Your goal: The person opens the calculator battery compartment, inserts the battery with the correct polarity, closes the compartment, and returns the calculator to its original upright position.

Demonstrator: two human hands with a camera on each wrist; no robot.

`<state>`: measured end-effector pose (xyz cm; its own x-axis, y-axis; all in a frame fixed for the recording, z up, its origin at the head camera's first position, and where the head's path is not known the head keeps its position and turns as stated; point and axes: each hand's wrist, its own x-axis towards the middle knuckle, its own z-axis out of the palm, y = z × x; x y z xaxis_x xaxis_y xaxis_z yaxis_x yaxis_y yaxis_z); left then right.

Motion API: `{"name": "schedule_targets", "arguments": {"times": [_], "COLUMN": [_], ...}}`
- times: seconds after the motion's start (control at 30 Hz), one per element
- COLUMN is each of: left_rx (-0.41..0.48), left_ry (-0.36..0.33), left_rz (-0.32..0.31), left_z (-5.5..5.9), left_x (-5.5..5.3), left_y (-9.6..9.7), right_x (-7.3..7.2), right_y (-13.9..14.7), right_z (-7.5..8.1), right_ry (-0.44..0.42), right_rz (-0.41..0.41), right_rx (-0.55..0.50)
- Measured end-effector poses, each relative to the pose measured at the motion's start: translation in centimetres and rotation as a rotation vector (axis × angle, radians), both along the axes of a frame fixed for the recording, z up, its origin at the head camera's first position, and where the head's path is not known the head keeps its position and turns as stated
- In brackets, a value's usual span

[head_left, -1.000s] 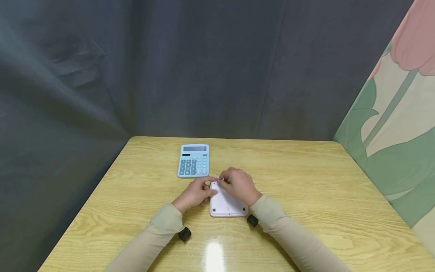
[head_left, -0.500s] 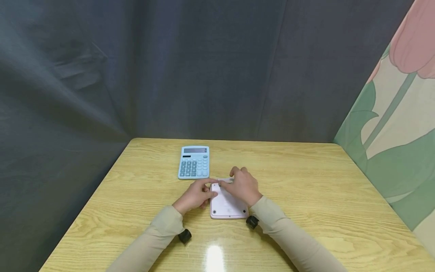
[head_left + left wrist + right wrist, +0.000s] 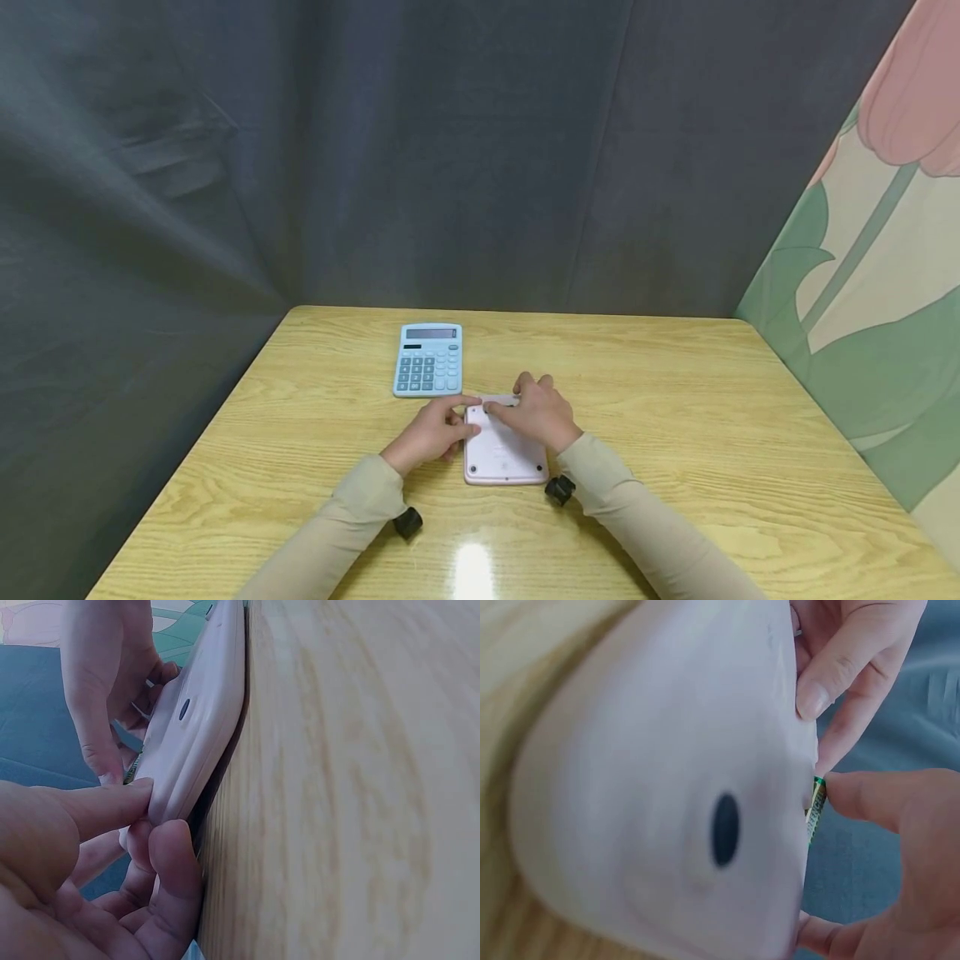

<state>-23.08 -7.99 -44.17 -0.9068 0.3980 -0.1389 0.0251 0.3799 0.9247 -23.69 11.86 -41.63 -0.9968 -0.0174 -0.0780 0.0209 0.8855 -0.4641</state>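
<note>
A pink calculator [image 3: 504,456] lies face down on the table, its pale back with dark round feet upward. My left hand [image 3: 429,430] grips its left edge, thumb on the back and fingers curled at the side, as the left wrist view shows. My right hand [image 3: 543,414] reaches over the far part, fingers spread. In the right wrist view its thumb [image 3: 866,796] presses the end of a small green battery [image 3: 816,806] that sits in the calculator's back, and another fingertip rests by the calculator's edge. Most of the battery is hidden behind the calculator.
A light blue calculator [image 3: 428,360] lies face up just beyond my left hand, its display showing a digit. The wooden table [image 3: 675,417] meets a dark curtain [image 3: 480,167] at the back, and a flower-patterned cloth [image 3: 885,275] hangs on the right.
My right hand's fingers have spread from a pinch near the calculator's far left corner, and its thumb now presses there. My left hand has kept its grip.
</note>
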Motion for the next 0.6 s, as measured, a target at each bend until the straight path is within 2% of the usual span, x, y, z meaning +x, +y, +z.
{"name": "schedule_targets", "arguments": {"times": [0.33, 0.6], "left_rx": [0.001, 0.001], "left_ry": [0.008, 0.027], "left_rz": [-0.003, -0.018], "left_z": [-0.08, 0.07], "left_x": [-0.02, 0.13], "left_y": [-0.01, -0.06], "right_x": [0.04, -0.27], "right_y": [0.26, 0.46], "right_z": [0.44, 0.63], "right_ry": [0.005, -0.037], "right_rz": [0.012, 0.034], "right_rx": [0.081, 0.037]}}
